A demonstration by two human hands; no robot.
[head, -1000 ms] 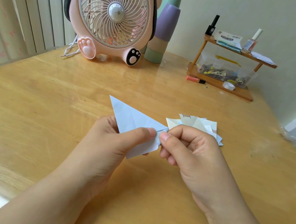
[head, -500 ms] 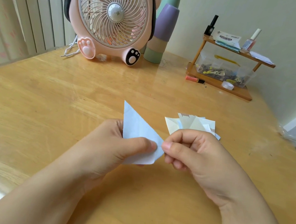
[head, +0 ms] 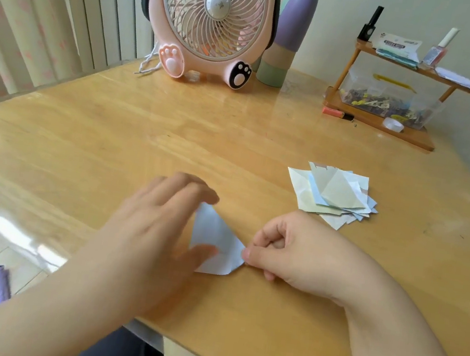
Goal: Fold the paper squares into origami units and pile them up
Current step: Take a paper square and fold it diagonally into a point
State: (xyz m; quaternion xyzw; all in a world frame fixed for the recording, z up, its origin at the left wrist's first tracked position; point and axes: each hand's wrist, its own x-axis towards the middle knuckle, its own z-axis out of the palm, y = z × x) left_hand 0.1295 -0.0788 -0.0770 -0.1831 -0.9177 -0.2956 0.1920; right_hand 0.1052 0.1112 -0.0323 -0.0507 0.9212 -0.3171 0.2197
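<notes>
A light blue folded paper (head: pixel 215 242) lies flat on the wooden counter (head: pixel 171 144), close to the near edge. It looks like a triangle with its tip pointing away from the person. The left hand (head: pixel 155 233) is spread over the paper's left side. Its fingers (head: pixel 195 187) are straight and apart, reaching past the tip, and its thumb lies on the lower part of the paper. This hand is a little blurry. The right hand (head: pixel 292 256) sits just to the right of the paper. Its fingers are curled in, and the thumb and first finger pinch the paper's right corner. A pile of folded paper units (head: pixel 335 192) lies on the counter farther back and to the right, apart from both hands. The pile has pale green, blue and white pieces. At the back of the counter stand a pink fan (head: pixel 211 19) with paw feet, a stack of cups (head: pixel 288 39), and a small wooden shelf (head: pixel 393 91).
</notes>
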